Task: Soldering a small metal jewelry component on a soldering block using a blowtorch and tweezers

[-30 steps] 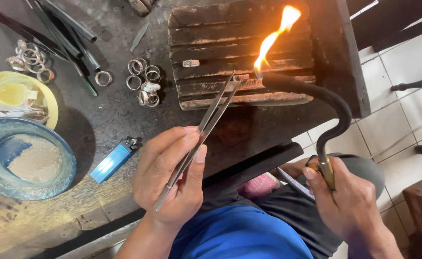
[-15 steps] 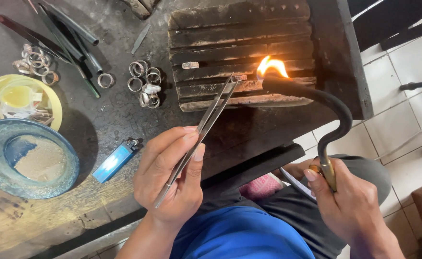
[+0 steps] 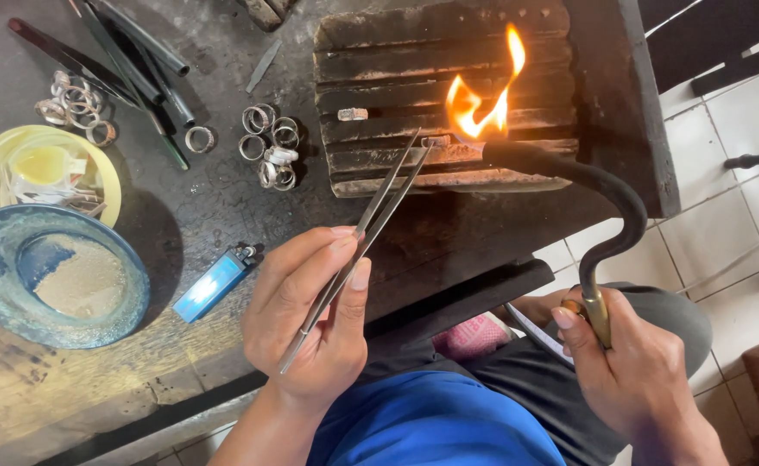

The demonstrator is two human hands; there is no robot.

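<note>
Left hand pinching long tweezers, tips on a small ring lying on the charred block. Right hand clasped round torch, flame at the ring; heating seemingly underway, loose rings untouched

We see everything from one head-worn camera, looking steeply down and close onto the charred grooved block. The table spreads left of that block, our lap and tiled floor lie below and right of it.
</note>
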